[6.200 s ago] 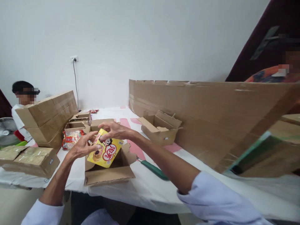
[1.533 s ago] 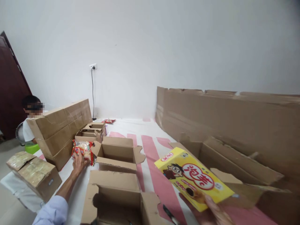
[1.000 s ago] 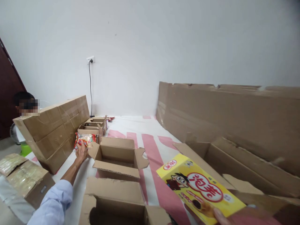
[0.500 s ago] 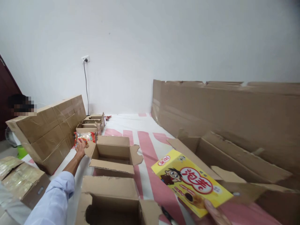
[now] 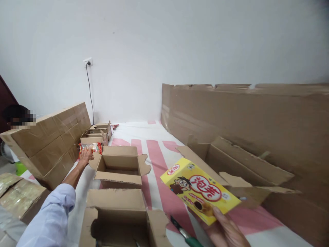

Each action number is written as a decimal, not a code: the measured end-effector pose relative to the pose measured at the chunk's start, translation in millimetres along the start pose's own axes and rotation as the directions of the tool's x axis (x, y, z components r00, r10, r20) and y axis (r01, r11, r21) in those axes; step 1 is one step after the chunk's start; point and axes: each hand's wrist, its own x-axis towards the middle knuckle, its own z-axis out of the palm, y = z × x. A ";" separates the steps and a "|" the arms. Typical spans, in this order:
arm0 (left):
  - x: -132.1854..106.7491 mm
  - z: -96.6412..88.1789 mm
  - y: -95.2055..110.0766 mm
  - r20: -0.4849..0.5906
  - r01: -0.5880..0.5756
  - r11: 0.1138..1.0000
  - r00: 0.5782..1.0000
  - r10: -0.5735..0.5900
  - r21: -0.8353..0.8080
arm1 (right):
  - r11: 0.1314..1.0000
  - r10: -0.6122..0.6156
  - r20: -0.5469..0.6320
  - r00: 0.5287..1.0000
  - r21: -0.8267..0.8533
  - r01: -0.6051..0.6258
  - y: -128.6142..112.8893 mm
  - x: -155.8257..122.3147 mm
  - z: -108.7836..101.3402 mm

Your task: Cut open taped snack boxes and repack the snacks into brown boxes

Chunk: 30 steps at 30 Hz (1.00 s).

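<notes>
My right hand [image 5: 226, 230] holds a yellow snack box [image 5: 199, 190] with a cartoon face and red lettering, low at the right, above the table. My left hand [image 5: 85, 156] is stretched far out to the left and rests on a red-and-white snack packet [image 5: 89, 147] that lies beside an open cardboard box [image 5: 119, 166]; its fingers curl on the packet. Another open box [image 5: 115, 219] stands nearest me, under my left sleeve.
A tall cardboard sheet [image 5: 244, 116] leans along the right. An opened flat carton [image 5: 231, 168] lies before it. Big brown cartons [image 5: 48, 137] and smaller boxes [image 5: 96, 132] stand at the left. A person's head [image 5: 15, 115] shows behind them. A green-handled tool [image 5: 187, 236] lies near my right hand.
My head has turned a little, so the scene slid left. My left hand stays on the packet, and the yellow box has shifted slightly left and up in my right hand.
</notes>
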 end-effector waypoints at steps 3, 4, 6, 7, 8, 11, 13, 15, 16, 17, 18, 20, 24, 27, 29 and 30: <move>-9.6 -27.8 6.3 -0.059 -0.044 0.999 0.997 0.045 0.018 | 1.000 -0.022 0.032 0.999 0.002 0.022 -3.0 -3.7 2.8; -15.6 -39.1 8.9 -0.091 -0.077 0.997 0.993 0.079 0.017 | 1.000 -0.025 0.042 0.999 0.002 0.025 -3.9 -4.8 3.3; -32.4 -60.8 16.9 -0.138 -0.170 0.986 0.976 0.169 0.006 | 0.999 -0.032 0.051 0.998 0.005 0.032 -4.9 -6.3 4.0; -42.9 -69.3 22.7 -0.129 -0.243 0.970 0.962 0.240 -0.008 | 0.999 -0.033 0.052 0.998 0.008 0.032 -4.9 -6.7 4.2; -54.2 -75.1 29.7 -0.088 -0.338 0.941 0.938 0.334 -0.030 | 0.999 -0.033 0.052 0.998 0.012 0.032 -4.7 -6.9 4.2; -86.8 -73.7 56.1 0.196 -0.652 0.751 0.727 0.658 -0.101 | 0.999 -0.034 0.051 0.998 0.027 0.033 -2.5 -6.9 3.2; -101.4 -60.0 74.7 0.375 -0.706 0.705 0.638 0.673 -0.063 | 0.999 -0.033 0.054 0.998 0.037 0.031 -1.2 -7.2 1.8; -108.5 -42.9 90.5 0.478 -0.692 0.722 0.629 0.613 -0.014 | 0.999 -0.035 0.066 0.997 0.036 0.033 -0.9 -8.0 0.1; -109.9 -35.3 96.7 0.501 -0.676 0.737 0.639 0.584 0.003 | 0.999 -0.039 0.075 0.996 0.029 0.037 -1.1 -8.5 -0.5; -110.3 -29.5 101.2 0.507 -0.661 0.751 0.651 0.564 0.013 | 0.999 -0.045 0.082 0.996 0.022 0.043 -1.5 -9.0 -1.0; -110.0 -26.1 104.0 0.500 -0.646 0.763 0.668 0.552 0.020 | 0.999 -0.052 0.083 0.995 0.017 0.050 -1.9 -9.5 -1.4; -108.5 -28.3 102.8 0.458 -0.621 0.784 0.704 0.543 0.026 | 0.998 -0.059 0.073 0.996 0.011 0.059 -2.5 -10.1 -1.7; -101.5 -66.7 68.4 0.338 -0.582 0.813 0.768 0.544 0.015 | 0.998 -0.058 0.051 0.997 -0.003 0.058 -2.0 -10.1 -1.7; -89.9 -100.1 23.1 0.319 -0.544 0.839 0.797 0.513 0.011 | 0.999 -0.047 0.044 0.998 0.010 0.047 -1.4 -10.1 -0.9; -79.6 -109.3 -6.3 0.316 -0.504 0.863 0.825 0.468 0.036 | 0.999 -0.044 0.050 0.998 0.017 0.043 -1.2 -10.4 0.0; -74.2 -108.7 -18.9 0.316 -0.482 0.875 0.838 0.444 0.051 | 0.999 -0.041 0.052 0.998 0.020 0.040 -1.1 -10.5 0.4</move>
